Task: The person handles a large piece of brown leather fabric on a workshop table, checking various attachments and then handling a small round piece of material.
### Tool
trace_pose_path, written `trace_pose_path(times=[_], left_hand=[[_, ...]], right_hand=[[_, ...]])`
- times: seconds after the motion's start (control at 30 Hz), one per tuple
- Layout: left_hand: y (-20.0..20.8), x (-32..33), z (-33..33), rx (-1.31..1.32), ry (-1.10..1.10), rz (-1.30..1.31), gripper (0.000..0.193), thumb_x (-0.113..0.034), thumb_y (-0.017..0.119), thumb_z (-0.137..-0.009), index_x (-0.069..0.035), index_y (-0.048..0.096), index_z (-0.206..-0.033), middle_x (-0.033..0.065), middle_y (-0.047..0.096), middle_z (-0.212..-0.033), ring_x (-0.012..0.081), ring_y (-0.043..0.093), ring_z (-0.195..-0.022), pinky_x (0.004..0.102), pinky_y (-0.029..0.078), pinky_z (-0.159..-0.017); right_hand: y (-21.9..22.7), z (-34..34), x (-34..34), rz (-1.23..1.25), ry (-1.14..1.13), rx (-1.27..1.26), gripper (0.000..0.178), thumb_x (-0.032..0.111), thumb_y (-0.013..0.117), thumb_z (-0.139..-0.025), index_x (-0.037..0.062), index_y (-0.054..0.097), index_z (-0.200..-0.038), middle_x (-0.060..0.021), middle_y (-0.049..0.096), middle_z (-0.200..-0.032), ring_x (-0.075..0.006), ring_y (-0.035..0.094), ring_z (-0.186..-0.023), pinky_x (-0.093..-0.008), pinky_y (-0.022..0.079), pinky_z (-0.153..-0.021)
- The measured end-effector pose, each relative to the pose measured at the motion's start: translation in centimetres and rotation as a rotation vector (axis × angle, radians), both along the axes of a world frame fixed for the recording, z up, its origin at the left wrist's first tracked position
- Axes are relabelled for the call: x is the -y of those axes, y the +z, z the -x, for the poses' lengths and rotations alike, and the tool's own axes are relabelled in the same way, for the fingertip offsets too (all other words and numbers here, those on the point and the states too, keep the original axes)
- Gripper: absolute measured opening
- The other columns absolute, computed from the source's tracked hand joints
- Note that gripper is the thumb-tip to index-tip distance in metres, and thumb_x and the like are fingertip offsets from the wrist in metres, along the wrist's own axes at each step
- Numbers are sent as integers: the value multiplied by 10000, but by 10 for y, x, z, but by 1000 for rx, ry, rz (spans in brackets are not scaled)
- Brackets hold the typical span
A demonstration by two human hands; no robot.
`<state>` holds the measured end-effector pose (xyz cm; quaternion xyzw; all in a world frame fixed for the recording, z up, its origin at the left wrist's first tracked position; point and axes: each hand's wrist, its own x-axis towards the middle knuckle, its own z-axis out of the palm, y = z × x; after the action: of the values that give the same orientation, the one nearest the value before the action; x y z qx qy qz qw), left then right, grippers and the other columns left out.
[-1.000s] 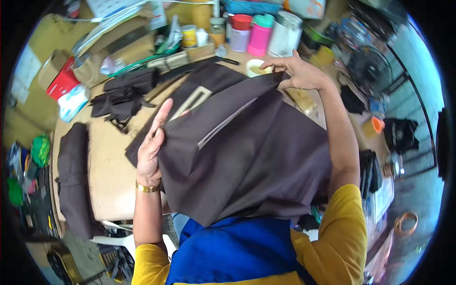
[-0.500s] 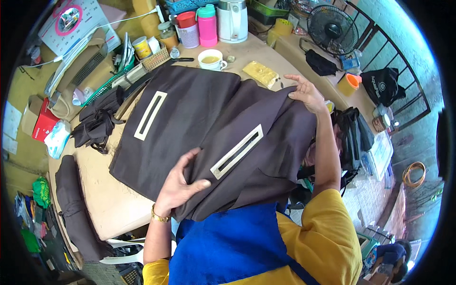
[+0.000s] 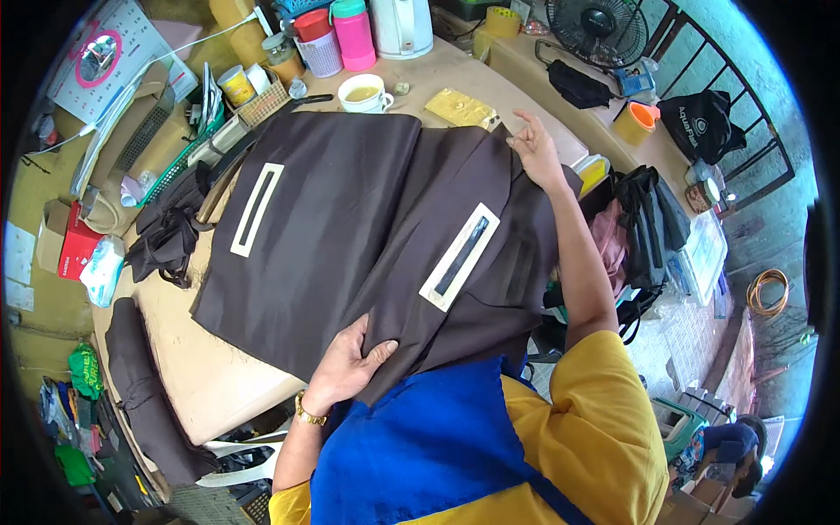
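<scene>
Left hand (image 3: 344, 367) pinches dark cloth (image 3: 378, 254) at near edge, right hand (image 3: 535, 150) apparently at far edge, presumably to hold it smooth over the tabletop (image 3: 201, 376).

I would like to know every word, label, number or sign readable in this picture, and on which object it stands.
I won't copy wording or numbers, only say where they stand.
Black bag at right: large pale lettering.
Calendar: rows of numbers.
Red box: small pale lettering.
Green plastic bag: lettering, partly creased.
Yellow container: label too small to read.
Dark brown fabric: no text visible.
</scene>
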<state>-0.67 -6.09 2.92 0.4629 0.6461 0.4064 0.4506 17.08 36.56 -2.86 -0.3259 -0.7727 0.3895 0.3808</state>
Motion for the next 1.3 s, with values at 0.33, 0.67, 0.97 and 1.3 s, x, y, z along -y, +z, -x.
trace_pose_path(times=[0.33, 0.67, 0.97, 1.3], left_hand=[[38, -39, 3, -385, 66, -30, 513, -186, 752, -837, -20, 524, -1266, 141, 677, -757, 252, 667, -676, 351, 507, -674], [22, -42, 1, -311, 141, -6, 815, -220, 734, -876, -75, 255, -1519, 166, 700, -964, 233, 688, -720, 329, 535, -713], [26, -64, 9, -679, 114, 4, 324, -121, 706, -840, -17, 549, -1102, 139, 638, -703, 319, 659, -686, 419, 504, -654], [31, -62, 8, -547, 116, 13, 434, -84, 729, -822, -29, 490, -1180, 88, 613, -732, 225, 629, -647, 365, 500, -640]], right_hand=[[-3, 13, -2, 16, 3, -19, 449, -15, 647, -869, 44, 528, -1297, 8, 566, -747, -66, 535, -693, -231, 435, -671], [25, 6, 36, -462, -353, 66, 489, 59, 702, -794, 80, 545, -1257, -101, 599, -1170, -245, 593, -1011, -417, 448, -916], [41, -4, 129, -597, -233, 15, 490, -10, 694, -771, 32, 525, -1229, -126, 585, -1162, -253, 600, -939, -385, 439, -918], [39, -7, 173, -421, -90, -147, 516, -167, 631, -724, 15, 555, -1201, -153, 527, -1172, -210, 607, -877, -310, 498, -805]])
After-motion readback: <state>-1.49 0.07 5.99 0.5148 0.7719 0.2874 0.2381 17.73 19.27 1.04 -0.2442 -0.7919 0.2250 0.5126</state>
